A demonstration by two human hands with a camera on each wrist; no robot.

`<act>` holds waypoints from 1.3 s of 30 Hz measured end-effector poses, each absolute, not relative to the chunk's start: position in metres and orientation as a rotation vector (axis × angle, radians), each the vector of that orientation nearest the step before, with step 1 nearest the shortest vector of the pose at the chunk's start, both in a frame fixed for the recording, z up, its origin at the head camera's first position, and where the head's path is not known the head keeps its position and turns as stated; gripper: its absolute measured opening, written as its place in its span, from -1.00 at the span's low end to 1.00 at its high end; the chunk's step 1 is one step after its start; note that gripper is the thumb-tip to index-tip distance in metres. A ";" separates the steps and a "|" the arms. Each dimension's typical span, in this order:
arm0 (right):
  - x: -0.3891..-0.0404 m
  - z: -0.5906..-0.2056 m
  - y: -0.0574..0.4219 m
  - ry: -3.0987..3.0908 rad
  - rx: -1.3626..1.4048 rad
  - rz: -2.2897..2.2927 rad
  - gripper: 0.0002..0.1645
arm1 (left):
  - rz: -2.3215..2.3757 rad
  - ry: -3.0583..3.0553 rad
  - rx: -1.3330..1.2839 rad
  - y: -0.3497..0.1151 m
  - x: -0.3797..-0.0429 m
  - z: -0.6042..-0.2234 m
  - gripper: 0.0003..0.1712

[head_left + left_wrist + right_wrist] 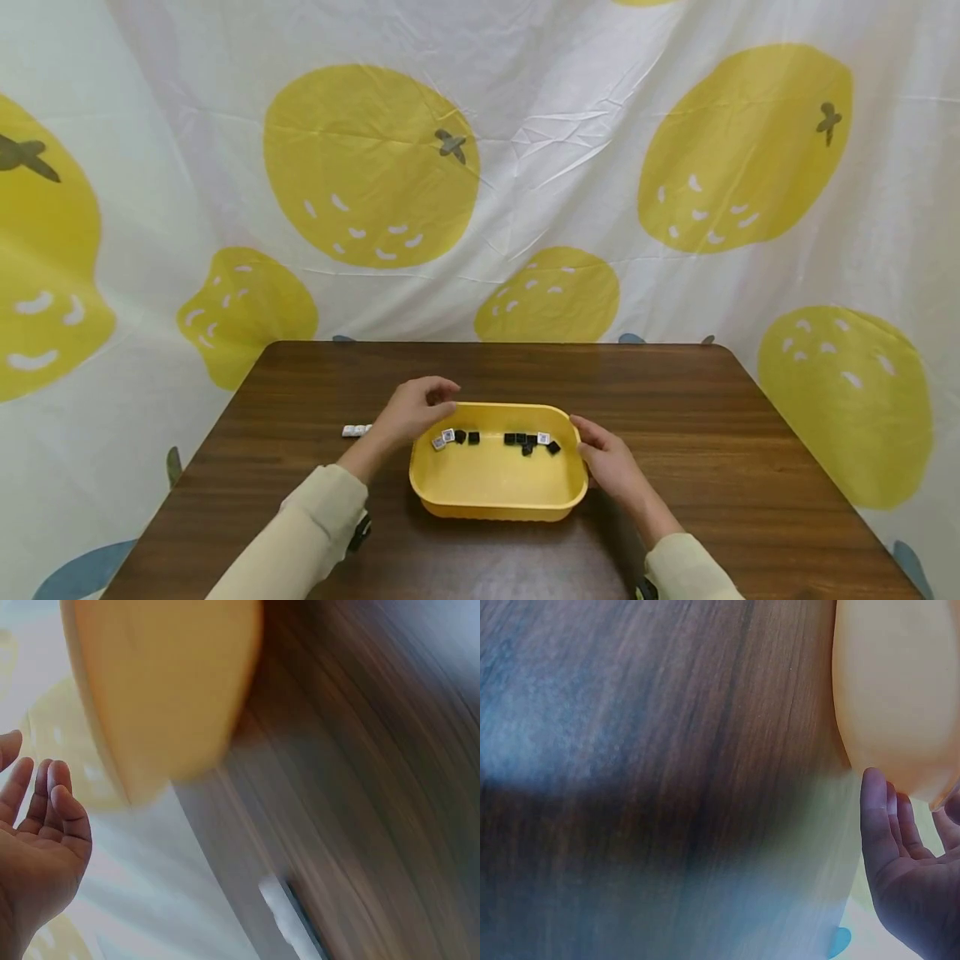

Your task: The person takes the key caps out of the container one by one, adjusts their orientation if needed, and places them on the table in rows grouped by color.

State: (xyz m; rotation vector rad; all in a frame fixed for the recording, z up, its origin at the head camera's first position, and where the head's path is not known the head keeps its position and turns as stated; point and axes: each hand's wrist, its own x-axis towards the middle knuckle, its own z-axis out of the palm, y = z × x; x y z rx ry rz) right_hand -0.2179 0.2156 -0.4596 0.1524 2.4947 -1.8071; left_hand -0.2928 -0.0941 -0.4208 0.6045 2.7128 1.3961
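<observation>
A yellow plastic tub [498, 510] with rounded corners stands on the brown table. Inside it lie small black cube-like pieces [515, 438] and a few white ones with printed faces [543, 438], mostly along the far side. My right hand [611, 462] holds the tub's right end, thumb at the rim and fingers against the outer wall, as the right wrist view shows. Over the far left corner is my left hand [414, 410], its fingers loosely bent. In the left wrist view, that hand [46, 847] appears apart from the tub wall [165, 690].
A short row of white pieces [356, 431] lies on the table, left of the tub and partly hidden by my left wrist. Behind the far edge of the wooden table [675, 375] hangs a white cloth [540, 167] printed with yellow lemons.
</observation>
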 end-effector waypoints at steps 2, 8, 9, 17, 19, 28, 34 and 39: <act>-0.218 -0.460 0.216 2.496 0.144 -1.809 -0.42 | 1.381 2.667 0.677 -0.073 -0.291 -0.422 -0.71; -0.219 -0.462 0.216 2.488 0.146 -1.831 -0.42 | 1.196 2.605 0.839 -0.019 -0.289 -0.431 -0.65; -0.219 -0.462 0.217 2.488 0.152 -1.834 -0.42 | 1.150 2.607 0.848 -0.012 -0.290 -0.433 -0.64; -0.218 -0.461 0.216 2.477 0.142 -1.849 -0.42 | 0.873 2.686 0.849 0.025 -0.297 -0.452 -0.67; -0.217 -0.460 0.215 2.479 0.141 -1.844 -0.42 | 0.818 2.711 0.859 0.030 -0.298 -0.457 -0.65; -0.218 -0.463 0.216 2.495 0.110 -1.854 -0.43 | 0.654 2.791 0.964 0.039 -0.299 -0.471 -0.74; -0.218 -0.463 0.215 2.475 0.135 -1.870 -0.42 | 0.679 2.790 0.895 0.038 -0.296 -0.470 -0.90; -0.218 -0.462 0.216 2.500 0.143 -1.847 -0.42 | 0.549 2.792 0.927 0.041 -0.294 -0.468 -0.77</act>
